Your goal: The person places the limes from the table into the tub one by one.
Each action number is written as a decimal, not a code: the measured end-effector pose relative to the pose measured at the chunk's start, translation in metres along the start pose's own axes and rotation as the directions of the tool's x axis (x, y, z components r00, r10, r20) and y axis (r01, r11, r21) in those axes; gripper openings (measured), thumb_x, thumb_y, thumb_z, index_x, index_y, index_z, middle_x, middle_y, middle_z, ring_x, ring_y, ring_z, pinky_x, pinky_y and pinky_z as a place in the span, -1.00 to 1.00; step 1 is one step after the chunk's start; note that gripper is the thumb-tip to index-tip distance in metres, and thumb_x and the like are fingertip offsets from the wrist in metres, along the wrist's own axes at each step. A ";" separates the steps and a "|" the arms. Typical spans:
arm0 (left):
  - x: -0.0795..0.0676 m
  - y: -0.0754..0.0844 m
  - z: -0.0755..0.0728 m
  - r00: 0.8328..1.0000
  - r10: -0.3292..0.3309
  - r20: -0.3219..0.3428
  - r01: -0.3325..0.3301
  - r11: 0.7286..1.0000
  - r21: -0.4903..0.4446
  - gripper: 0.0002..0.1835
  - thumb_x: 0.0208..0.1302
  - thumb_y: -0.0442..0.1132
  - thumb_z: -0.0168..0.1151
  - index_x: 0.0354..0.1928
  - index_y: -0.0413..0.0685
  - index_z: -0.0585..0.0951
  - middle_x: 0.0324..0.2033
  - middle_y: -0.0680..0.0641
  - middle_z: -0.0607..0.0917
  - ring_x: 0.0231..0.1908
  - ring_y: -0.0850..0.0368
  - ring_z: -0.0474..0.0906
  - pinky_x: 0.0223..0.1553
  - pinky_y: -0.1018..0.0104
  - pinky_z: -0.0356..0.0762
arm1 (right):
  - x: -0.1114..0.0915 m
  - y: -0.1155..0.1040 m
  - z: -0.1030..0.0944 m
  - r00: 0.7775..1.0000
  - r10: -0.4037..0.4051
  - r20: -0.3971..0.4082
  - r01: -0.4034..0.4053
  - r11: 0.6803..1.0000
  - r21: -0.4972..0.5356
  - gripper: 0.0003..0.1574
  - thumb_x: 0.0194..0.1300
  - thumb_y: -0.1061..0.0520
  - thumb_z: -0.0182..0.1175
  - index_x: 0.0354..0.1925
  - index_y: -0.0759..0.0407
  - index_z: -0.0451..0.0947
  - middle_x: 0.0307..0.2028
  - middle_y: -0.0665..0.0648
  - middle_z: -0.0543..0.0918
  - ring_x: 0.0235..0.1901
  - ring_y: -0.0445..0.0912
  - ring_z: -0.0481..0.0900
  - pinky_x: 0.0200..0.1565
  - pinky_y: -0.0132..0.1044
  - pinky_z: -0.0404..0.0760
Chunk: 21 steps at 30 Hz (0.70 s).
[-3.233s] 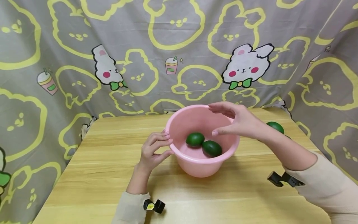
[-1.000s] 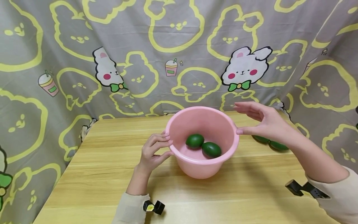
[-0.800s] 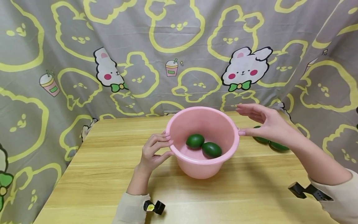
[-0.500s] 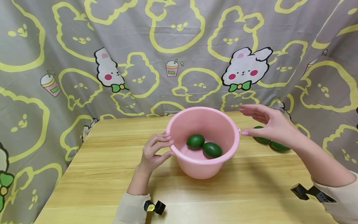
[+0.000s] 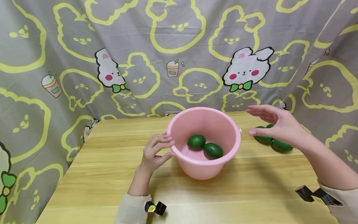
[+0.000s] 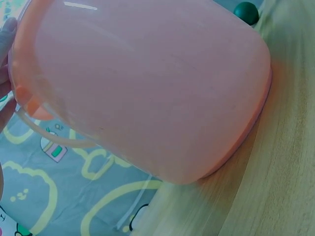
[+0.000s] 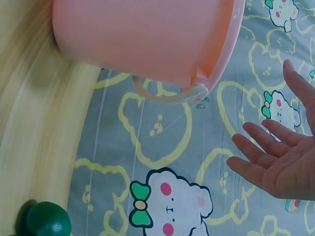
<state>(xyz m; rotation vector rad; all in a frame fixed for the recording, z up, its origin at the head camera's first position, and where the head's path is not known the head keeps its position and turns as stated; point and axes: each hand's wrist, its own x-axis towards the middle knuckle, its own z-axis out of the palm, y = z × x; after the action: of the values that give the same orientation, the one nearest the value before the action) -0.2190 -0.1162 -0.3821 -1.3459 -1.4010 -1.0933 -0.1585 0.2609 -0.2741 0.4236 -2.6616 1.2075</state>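
Note:
A pink plastic bucket stands on the wooden table in the head view, its opening tilted towards the camera. Two dark green, smooth oval fruits lie at its bottom. My left hand holds the bucket's rim at the left side, fingertips over the edge and thumb at its outer front. Right of the bucket my right hand hovers with fingers spread and holds nothing. It is apart from the rim, as the right wrist view also shows. Beneath and behind it lie more green fruits, partly hidden by the hand.
The wooden table runs back to a grey curtain with yellow outlines and white rabbits. A pale handle hangs behind the bucket in the right wrist view. Black devices sit on both sleeves.
My right hand has moved from over the bucket's opening out past its right rim, and slightly farther right since. My left hand, the bucket and the two fruits in it stay put.

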 end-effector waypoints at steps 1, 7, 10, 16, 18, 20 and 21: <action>0.000 0.000 0.000 1.000 0.001 0.000 -0.001 1.000 0.001 -0.65 0.13 -0.15 0.36 -0.27 -0.40 0.66 -0.32 -0.30 0.61 -0.11 -0.11 0.58 0.11 0.00 0.59 | -0.001 0.001 -0.002 1.000 -0.001 0.007 0.001 1.000 0.000 -0.14 -0.06 0.25 0.48 0.23 0.08 0.40 0.09 -0.21 0.55 0.06 -0.56 0.38 0.06 -0.82 0.35; -0.001 0.000 0.001 1.000 -0.007 0.001 0.007 1.000 0.005 -0.64 0.13 -0.15 0.37 -0.27 -0.40 0.66 -0.32 -0.30 0.61 -0.11 -0.12 0.58 0.10 0.00 0.61 | -0.006 0.009 -0.010 0.999 0.038 0.025 -0.037 0.999 -0.022 -0.16 -0.01 0.19 0.47 0.24 0.02 0.38 0.11 -0.20 0.53 0.05 -0.58 0.35 0.00 -0.84 0.36; -0.001 0.001 0.001 1.000 -0.013 -0.002 0.013 1.000 0.003 -0.64 0.12 -0.15 0.37 -0.28 -0.40 0.66 -0.32 -0.29 0.61 -0.11 -0.11 0.58 0.11 0.00 0.60 | -0.006 0.012 -0.011 0.999 0.051 0.014 -0.051 0.998 -0.027 -0.18 -0.01 0.18 0.47 0.23 -0.03 0.40 0.08 -0.26 0.52 0.05 -0.58 0.37 0.00 -0.83 0.36; -0.001 0.001 0.000 1.000 -0.016 -0.004 0.016 1.000 0.004 -0.64 0.11 -0.15 0.37 -0.28 -0.40 0.66 -0.32 -0.30 0.61 -0.10 -0.11 0.58 0.11 0.00 0.60 | -0.008 0.018 -0.011 0.998 0.060 0.007 -0.060 0.998 -0.024 -0.18 0.00 0.19 0.46 0.23 -0.05 0.39 0.08 -0.30 0.51 0.05 -0.59 0.36 -0.01 -0.83 0.36; -0.001 0.001 0.001 1.000 -0.016 -0.004 0.016 1.000 0.004 -0.65 0.11 -0.15 0.37 -0.28 -0.40 0.66 -0.32 -0.30 0.61 -0.10 -0.11 0.58 0.11 0.01 0.60 | -0.009 0.020 -0.011 0.998 0.059 0.001 -0.059 0.998 -0.021 -0.18 0.00 0.20 0.46 0.24 -0.02 0.39 0.07 -0.30 0.50 0.04 -0.58 0.37 -0.01 -0.83 0.36; -0.001 0.001 0.001 1.000 -0.016 -0.004 0.016 1.000 0.005 -0.64 0.12 -0.15 0.37 -0.28 -0.40 0.66 -0.32 -0.30 0.61 -0.10 -0.11 0.58 0.11 0.01 0.60 | -0.010 0.023 -0.011 0.998 0.058 -0.003 -0.059 0.998 -0.019 -0.18 0.00 0.20 0.46 0.24 0.01 0.39 0.07 -0.32 0.49 0.04 -0.58 0.38 -0.02 -0.84 0.36; -0.001 0.001 0.001 1.000 -0.017 -0.004 0.017 1.000 0.003 -0.64 0.12 -0.15 0.37 -0.28 -0.40 0.66 -0.32 -0.30 0.61 -0.10 -0.11 0.58 0.11 0.01 0.60 | -0.010 0.024 -0.011 0.998 0.059 -0.005 -0.060 0.998 -0.018 -0.18 0.00 0.21 0.46 0.24 0.03 0.38 0.06 -0.33 0.49 0.03 -0.59 0.38 -0.02 -0.84 0.36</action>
<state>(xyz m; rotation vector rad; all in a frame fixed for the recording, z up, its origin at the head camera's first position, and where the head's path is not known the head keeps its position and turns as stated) -0.2180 -0.1155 -0.3831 -1.3313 -1.4133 -1.1033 -0.1563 0.2862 -0.2865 0.3410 -2.6976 1.1979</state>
